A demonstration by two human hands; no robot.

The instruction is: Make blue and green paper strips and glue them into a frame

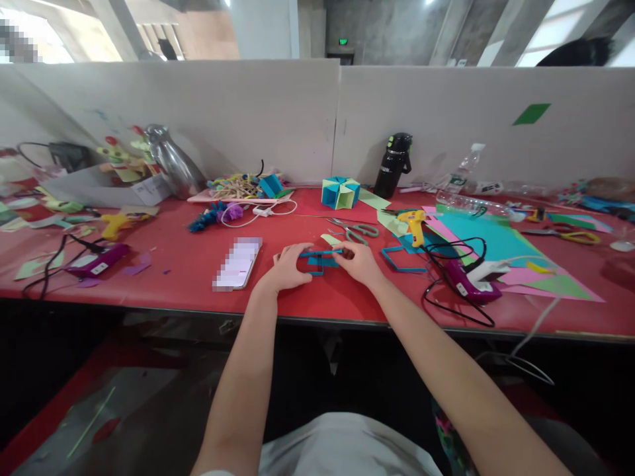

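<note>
Between the two hands at the table's near edge, as the head view showed it, lay a blue paper frame (323, 253), its long upper strip running roughly from 9 to 3 o'clock. Both hands were about equally near: the left hand (292, 268) curved round its 9 o'clock end, thumb and fingers spread apart, though how firmly they gripped I could not tell; the right hand (358, 260) pinched the 3 o'clock end between fingertips. Counting from the frame, a bent blue strip (407, 270) lay at 3, a phone (243, 261) at 9, and grey-handled scissors (360, 233) towards 1. Of the containers, a pink tray (201, 197) at 11 bore wooden sticks (241, 186) and a small blue paper piece (270, 186); a pale box (106, 192) towards 10 held figurines (120, 158); a black bottle (391, 166) stood towards 1, contents hidden.
</note>
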